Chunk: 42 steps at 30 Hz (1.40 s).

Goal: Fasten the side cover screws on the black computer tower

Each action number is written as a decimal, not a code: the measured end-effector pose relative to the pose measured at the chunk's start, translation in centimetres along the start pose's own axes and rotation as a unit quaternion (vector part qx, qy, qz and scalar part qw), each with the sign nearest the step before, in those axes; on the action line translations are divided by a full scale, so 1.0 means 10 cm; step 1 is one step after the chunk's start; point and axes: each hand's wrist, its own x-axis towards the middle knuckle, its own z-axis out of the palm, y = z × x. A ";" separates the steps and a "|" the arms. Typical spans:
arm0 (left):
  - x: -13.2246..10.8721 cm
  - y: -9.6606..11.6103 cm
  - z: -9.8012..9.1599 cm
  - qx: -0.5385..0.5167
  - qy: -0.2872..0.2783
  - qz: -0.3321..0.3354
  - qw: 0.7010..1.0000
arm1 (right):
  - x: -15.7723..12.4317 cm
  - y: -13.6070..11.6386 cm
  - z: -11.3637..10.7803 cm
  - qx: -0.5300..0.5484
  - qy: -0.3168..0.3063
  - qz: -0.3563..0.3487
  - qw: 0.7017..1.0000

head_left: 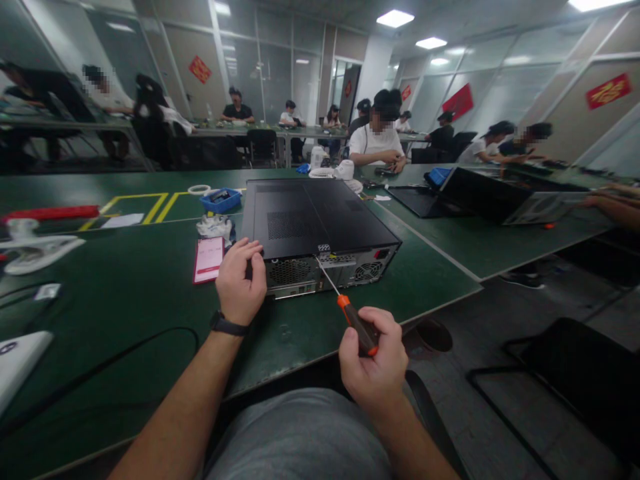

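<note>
While left hand (241,283) rests loose on the case (310,220) beside a pink card (209,259), right hand (376,370) clamps the screwdriver (350,315).

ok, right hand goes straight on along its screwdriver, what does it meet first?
For the right hand, the orange-and-black-handled screwdriver tip meets the rear panel of the black metal computer case, near its top edge; it may be touching, depth unclear.

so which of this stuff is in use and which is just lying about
in use: black metal computer case, left hand resting on its rear corner; orange and black screwdriver in right hand, tip at the case's back
lying about: pink card, blue plastic tray, white crumpled cloth, red bar
</note>
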 end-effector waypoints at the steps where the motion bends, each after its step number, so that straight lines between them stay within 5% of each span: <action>1: 0.00 0.00 0.00 -0.002 0.000 -0.001 1.000 | 0.00 0.00 0.00 0.000 0.005 -0.005 1.000; 42: -0.01 0.01 0.00 0.000 -0.008 -0.013 1.000 | -0.05 -0.02 0.01 -0.021 0.002 0.026 0.999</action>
